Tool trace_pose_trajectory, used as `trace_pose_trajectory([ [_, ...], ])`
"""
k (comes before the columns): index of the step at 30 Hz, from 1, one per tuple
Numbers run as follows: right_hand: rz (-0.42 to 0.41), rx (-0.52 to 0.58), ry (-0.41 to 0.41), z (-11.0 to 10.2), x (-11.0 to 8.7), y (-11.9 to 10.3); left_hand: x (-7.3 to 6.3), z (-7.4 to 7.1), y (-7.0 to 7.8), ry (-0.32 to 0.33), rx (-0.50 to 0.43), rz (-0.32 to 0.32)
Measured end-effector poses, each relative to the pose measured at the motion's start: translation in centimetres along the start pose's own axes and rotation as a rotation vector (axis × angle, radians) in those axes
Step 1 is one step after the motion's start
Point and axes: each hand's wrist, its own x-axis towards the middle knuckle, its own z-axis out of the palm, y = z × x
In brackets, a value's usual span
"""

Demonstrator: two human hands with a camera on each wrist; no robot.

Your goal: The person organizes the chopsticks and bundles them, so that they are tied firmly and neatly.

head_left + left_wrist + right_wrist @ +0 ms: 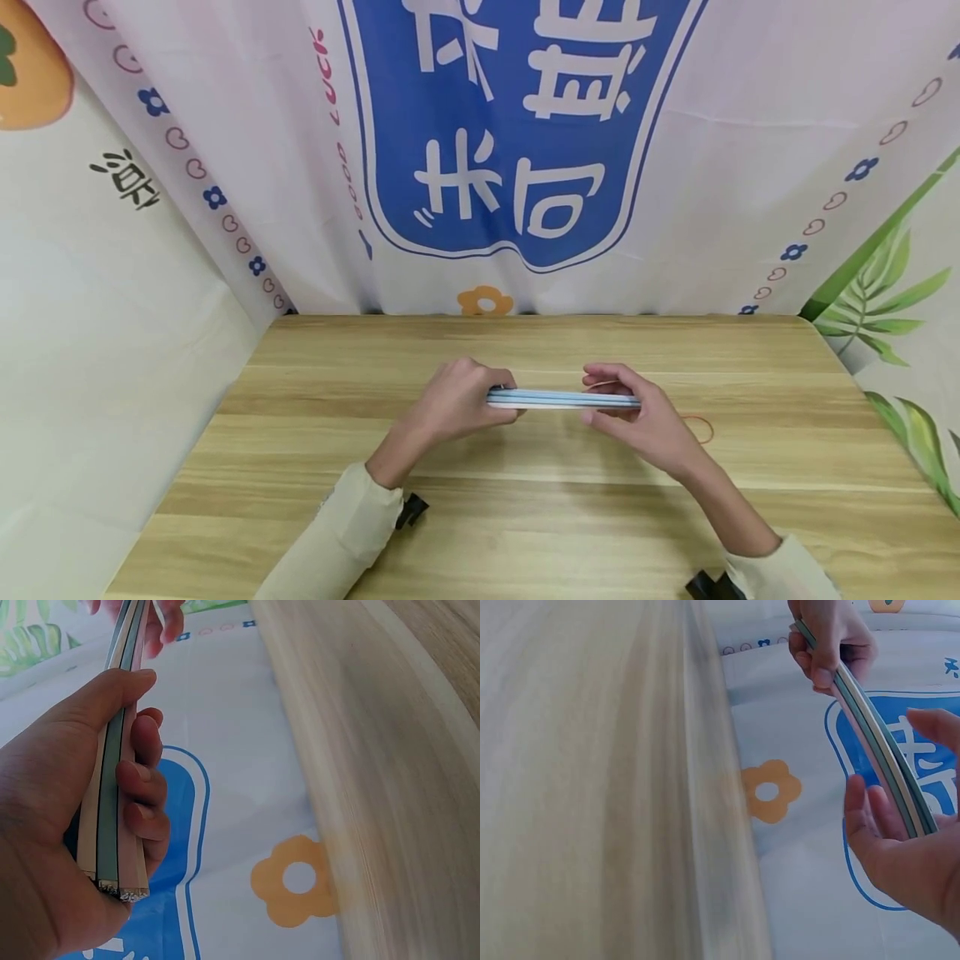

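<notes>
A bundle of slim, straight pastel sticks, pale blue on the side facing the head camera, lies level above the table between the two hands. Cream, green and pinkish strips with rough, flat ends show in the left wrist view. My left hand grips the left part of the bundle, thumb along one side and fingers curled round the other. Around the right end, my right hand stands with thumb and fingers spread; the stick ends meet its palm in the right wrist view. Just beyond this hand, a thin orange-red loop lies on the table.
The wood-grain table reaches back to a white cloth with a blue printed sign. Printed cloths also hang at the left and right sides. Black straps sit at both wrists below pale sleeves.
</notes>
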Motion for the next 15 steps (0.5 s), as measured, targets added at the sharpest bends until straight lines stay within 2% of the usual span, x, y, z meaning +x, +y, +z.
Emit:
trace_pose_trajectory([
  [6, -0.030, 0.087, 0.053, 0.17, -0.03, -0.46, 0.11, -0.15, 0.17, 0.012, 0.008, 0.009],
  [10, -0.058, 0.039, 0.082, -0.04, -0.08, -0.66, 0.07, -0.29, 0.20, 0.030, 0.005, 0.005],
  [15, -0.072, 0.030, 0.060, -0.09, -0.11, -0.37, -0.11, -0.54, 0.15, 0.031, -0.003, -0.012],
])
